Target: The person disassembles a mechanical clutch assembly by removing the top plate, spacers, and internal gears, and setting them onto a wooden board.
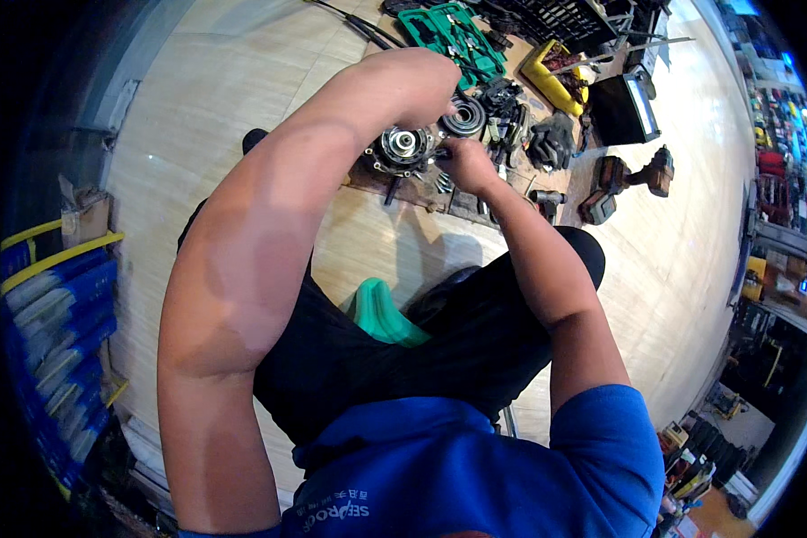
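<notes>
A round metal hub-like part with a shiny centre rests on a wooden board on the floor in front of me. My left hand reaches over it from above, the wrist bent down; its fingers are hidden behind the forearm. My right hand sits at the part's right edge with fingers curled, pinching something small that I cannot make out. A black ribbed pulley lies just behind the part.
A green tool case lies open at the back beside a yellow tray and a black crate. A cordless impact driver stands to the right. Black gloves lie nearby. Blue and yellow racking is at left.
</notes>
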{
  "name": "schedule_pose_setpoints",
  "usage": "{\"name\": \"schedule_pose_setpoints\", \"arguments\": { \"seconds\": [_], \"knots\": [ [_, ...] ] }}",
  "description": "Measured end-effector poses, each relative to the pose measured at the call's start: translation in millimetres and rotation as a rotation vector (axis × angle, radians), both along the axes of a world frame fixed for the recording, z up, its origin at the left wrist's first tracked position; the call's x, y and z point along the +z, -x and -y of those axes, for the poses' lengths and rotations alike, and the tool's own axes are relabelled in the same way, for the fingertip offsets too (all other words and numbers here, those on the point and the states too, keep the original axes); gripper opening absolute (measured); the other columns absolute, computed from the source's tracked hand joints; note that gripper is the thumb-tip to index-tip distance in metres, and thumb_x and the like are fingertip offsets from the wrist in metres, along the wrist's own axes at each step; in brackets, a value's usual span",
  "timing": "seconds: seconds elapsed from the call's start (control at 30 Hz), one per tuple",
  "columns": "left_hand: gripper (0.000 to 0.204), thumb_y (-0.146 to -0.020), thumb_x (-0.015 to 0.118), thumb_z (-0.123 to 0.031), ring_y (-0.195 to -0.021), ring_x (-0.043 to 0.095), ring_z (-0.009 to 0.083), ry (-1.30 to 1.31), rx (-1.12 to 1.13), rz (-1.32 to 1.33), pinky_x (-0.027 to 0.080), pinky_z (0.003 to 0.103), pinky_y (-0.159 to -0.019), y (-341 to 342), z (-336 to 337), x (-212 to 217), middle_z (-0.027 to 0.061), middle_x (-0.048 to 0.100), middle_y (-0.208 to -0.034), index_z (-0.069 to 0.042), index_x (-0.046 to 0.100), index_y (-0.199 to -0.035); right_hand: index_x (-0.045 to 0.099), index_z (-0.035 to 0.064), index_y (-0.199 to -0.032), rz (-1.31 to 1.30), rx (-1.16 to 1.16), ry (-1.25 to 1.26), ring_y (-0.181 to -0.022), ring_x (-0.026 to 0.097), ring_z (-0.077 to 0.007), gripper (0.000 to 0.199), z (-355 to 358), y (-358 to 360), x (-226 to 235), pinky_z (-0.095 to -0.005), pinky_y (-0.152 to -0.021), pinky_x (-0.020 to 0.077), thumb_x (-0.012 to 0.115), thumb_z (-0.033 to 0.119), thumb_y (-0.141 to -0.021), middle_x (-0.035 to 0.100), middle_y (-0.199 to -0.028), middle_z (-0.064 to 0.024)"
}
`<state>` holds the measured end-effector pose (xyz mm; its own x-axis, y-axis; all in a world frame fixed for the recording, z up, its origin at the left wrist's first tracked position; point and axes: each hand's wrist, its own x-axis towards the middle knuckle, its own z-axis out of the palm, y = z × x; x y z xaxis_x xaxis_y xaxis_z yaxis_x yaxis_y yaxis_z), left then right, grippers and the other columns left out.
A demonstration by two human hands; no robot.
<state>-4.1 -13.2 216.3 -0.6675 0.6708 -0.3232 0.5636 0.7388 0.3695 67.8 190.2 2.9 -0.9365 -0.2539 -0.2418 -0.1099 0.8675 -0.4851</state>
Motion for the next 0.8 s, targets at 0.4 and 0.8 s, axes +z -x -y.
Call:
{"name": "schedule_pose_setpoints", "arguments": {
  "seconds": [0.4, 0.8],
  "knots": [
    [0.024, -0.089, 0.071, -0.021, -0.101, 0.07, 0.0332, -0.018, 0.055, -0.037, 0.055, 0.044, -0.086, 0.4, 8.2, -6.7, 0.0148, 0.073, -0.109, -0.009, 0.076, -0.11, 0.071, 0.0022, -0.098, 0.063, -0.041, -0.121, -0.089, 0.068, -0.0425, 0.025, 8.5, -5.2, -46.3, -0.0492, -0.082, 0.0543, 0.072, 0.016, -0.077, 0.069, -0.093, -0.0264],
    [0.032, -0.09, 0.07, -0.026, -0.107, 0.066, 0.0374, 0.01, 0.036, 0.029, 0.053, 0.046, -0.091, -1.5, 16.6, -0.8, 0.0211, 0.07, -0.108, -0.001, 0.067, -0.11, 0.071, 0.0029, -0.099, 0.101, -0.08, -0.179, -0.09, 0.068, -0.0425, 0.025, 20.4, -3.6, -51.5, -0.0499, -0.083, 0.0551, 0.07, 0.017, -0.079, 0.07, -0.095, -0.0254]
  ]
}}
